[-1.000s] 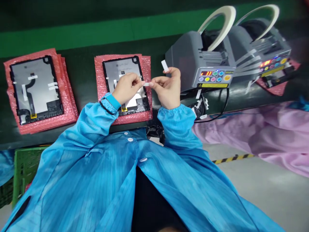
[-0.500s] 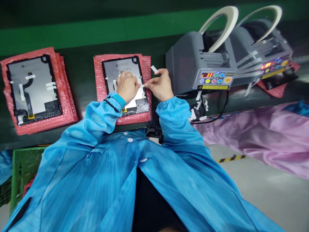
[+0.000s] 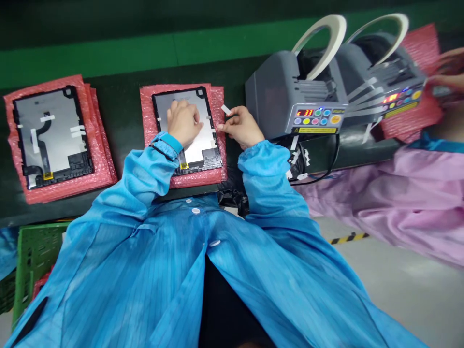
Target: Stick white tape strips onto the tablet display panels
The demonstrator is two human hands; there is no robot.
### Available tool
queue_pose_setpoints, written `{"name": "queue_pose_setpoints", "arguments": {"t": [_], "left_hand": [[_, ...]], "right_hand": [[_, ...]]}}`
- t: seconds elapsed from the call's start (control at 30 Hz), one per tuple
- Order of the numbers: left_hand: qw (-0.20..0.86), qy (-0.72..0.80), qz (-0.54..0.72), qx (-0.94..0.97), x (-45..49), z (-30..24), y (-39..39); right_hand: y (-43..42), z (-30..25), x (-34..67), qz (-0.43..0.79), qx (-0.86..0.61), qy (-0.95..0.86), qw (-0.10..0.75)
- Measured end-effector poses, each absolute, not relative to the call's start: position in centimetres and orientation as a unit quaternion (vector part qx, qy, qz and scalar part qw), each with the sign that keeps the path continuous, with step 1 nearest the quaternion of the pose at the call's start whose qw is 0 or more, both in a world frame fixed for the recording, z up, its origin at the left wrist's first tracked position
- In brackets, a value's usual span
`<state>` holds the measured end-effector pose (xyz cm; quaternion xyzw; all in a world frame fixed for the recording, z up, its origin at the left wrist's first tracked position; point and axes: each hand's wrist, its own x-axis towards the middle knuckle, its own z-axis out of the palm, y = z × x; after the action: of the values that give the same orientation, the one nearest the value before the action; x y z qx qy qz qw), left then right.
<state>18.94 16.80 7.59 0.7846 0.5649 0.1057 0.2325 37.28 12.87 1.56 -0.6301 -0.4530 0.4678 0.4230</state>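
Observation:
My left hand (image 3: 183, 123) is over a tablet-like display panel (image 3: 197, 147), its fingers loosely curled and the thumb apart from the forefinger. I see nothing held in it; its fingertips are partly hidden. The panel has a silvery back, a black frame and small white tape pieces along its edges. It lies on red bubble wrap (image 3: 149, 121). Just right of the panel, my right hand (image 3: 242, 126) has bent fingers with a short strip of white tape (image 3: 225, 109) sticking up from them. The right thumb points at the panel's right edge.
On the left, a similar panel (image 3: 61, 150) lies on stacked red bubble wrap. Two grey tape dispensers (image 3: 275, 96) with large tape rolls stand to the right. Another person's hand (image 3: 447, 79) and pink sleeve are at far right. A green crate (image 3: 34, 251) sits below the table at left.
My left hand has lifted slightly and moved left. My right hand has drawn back from the panel's edge, with the tape strip still at its fingers. Another person's hand has appeared at far right.

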Motion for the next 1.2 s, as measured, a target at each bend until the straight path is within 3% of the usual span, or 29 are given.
{"name": "queue_pose_setpoints", "arguments": {"t": [0.17,0.4,0.67,0.97,1.2], "left_hand": [[0.297,0.498,0.173,0.796,17.9,7.9,18.6],[0.334,0.459,0.135,0.812,18.1,7.1,18.9],[0.334,0.502,0.115,0.789,18.7,6.6,18.4],[0.195,0.551,0.013,0.811,20.1,8.2,16.3],[0.188,0.535,0.027,0.823,20.3,7.2,16.3]], "right_hand": [[12.5,4.8,36.9,0.426,-0.603,-0.562,0.373],[12.5,6.0,36.2,0.392,-0.601,-0.616,0.325],[13.0,3.8,36.2,0.380,-0.638,-0.562,0.365],[14.0,3.2,35.6,0.318,-0.659,-0.610,0.304],[14.0,3.2,35.5,0.331,-0.661,-0.606,0.295]]}}
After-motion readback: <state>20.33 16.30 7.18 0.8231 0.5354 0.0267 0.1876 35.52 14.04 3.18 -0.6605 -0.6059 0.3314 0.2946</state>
